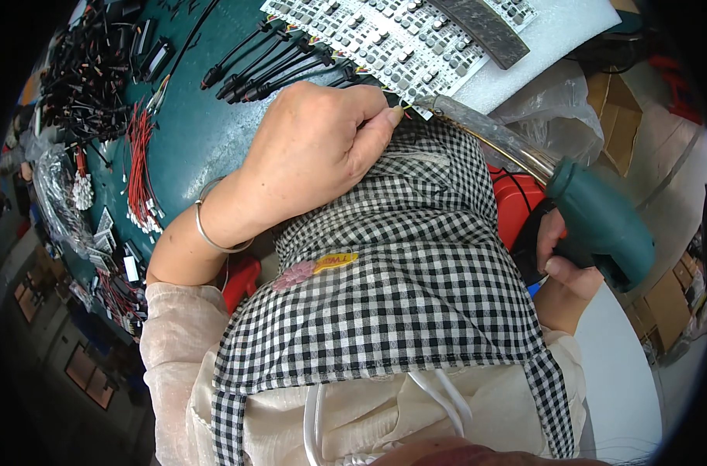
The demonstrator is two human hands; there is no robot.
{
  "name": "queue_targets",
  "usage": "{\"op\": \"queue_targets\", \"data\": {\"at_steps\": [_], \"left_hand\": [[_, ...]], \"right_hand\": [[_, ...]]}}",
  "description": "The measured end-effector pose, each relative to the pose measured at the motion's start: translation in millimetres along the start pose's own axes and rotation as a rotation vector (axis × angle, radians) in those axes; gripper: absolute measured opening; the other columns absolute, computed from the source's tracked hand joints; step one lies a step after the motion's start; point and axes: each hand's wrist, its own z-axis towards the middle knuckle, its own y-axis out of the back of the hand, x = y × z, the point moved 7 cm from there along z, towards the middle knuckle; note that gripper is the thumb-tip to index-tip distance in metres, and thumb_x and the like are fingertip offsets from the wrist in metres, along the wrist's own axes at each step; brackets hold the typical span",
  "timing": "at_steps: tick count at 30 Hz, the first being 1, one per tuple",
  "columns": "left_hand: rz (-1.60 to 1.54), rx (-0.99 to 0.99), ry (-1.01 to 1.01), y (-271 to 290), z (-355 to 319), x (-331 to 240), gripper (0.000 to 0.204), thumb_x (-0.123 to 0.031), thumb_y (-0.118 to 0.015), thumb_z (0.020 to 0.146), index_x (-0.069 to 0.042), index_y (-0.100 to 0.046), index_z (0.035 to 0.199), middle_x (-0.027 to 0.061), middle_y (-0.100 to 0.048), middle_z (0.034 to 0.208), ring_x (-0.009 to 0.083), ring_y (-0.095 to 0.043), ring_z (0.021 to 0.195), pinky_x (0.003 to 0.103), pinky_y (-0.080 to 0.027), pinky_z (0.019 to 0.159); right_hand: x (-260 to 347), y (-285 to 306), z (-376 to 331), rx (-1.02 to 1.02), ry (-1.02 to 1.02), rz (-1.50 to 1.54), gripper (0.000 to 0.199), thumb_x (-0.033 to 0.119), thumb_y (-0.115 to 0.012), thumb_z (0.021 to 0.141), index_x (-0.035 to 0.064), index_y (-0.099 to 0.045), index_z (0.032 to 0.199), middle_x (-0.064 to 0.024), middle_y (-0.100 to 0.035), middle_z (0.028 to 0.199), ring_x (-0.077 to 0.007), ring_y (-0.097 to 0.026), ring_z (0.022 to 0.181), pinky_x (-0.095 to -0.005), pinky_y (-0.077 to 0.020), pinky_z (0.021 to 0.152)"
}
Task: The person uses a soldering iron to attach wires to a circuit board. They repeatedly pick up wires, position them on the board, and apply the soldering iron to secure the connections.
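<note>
Two hands are working apart in the head view: the left hand (318,144) is pinching thin wires (407,109), probably light and bendable, at the white circuit board (377,48)'s near corner; the right hand (565,260) is gripping a green soldering gun (602,217). The board, likely stiff yet fragile, is lying on foam (559,54), best held by its edges.

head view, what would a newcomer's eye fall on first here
Most likely the green pistol-shaped tool at the right, held in the right hand, its long metal barrel aimed up-left. Next, the black-and-white checked apron filling the middle. Above it, the left hand pinches fine wires at the near corner of the white circuit boards.
</note>
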Motion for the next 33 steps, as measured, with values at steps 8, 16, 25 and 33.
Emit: {"op": "queue_targets", "data": {"at_steps": [8, 16, 25, 33], "left_hand": [[0.025, -0.028, -0.005, 1, -1, -1, 0.028, -0.013, -0.063, 0.087, -0.001, -0.052, 0.065, 0.0115, -0.042, 0.052, 0.0228, -0.036, 0.041, 0.033, -0.031, 0.041], [0.028, -0.034, -0.021, 1, 0, -2, 0.027, -0.013, -0.063, 0.087, -0.001, -0.053, 0.066, 0.0116, -0.043, 0.052, 0.0233, -0.038, 0.041, 0.033, -0.032, 0.041], [0.031, -0.026, -0.007, 1, -1, -1, 0.025, -0.014, -0.063, 0.087, -0.001, -0.055, 0.067, 0.0113, -0.044, 0.051, 0.0229, -0.039, 0.04, 0.032, -0.032, 0.041], [0.053, -0.006, -0.072, 3, 1, -4, 0.022, -0.016, -0.065, 0.087, -0.001, -0.058, 0.073, 0.0091, -0.045, 0.05, 0.02, -0.04, 0.041, 0.03, -0.034, 0.042]], "right_hand": [[4, -4, -1, -0.037, 0.031, -0.086, 0.066, 0.012, -0.078, 0.063, -0.0149, -0.047, 0.115, -0.0089, -0.053, 0.062, -0.0125, -0.047, 0.041, -0.0228, -0.0358, 0.04], [3, -1, 7, 0.044, 0.022, 0.095, 0.064, 0.011, -0.072, 0.068, -0.0183, -0.042, 0.116, -0.0075, -0.05, 0.056, -0.0134, -0.047, 0.04, -0.0222, -0.0366, 0.037], [11, -1, 14, 0.104, -0.01, 0.197, 0.061, 0.012, -0.07, 0.07, -0.0159, -0.041, 0.116, -0.0082, -0.052, 0.059, -0.0126, -0.047, 0.039, -0.0214, -0.0374, 0.035], [8, 2, 8, 0.101, -0.01, 0.142, 0.058, 0.014, -0.07, 0.071, -0.0131, -0.042, 0.114, -0.0065, -0.051, 0.052, -0.0128, -0.046, 0.037, -0.0215, -0.0359, 0.035]]}}
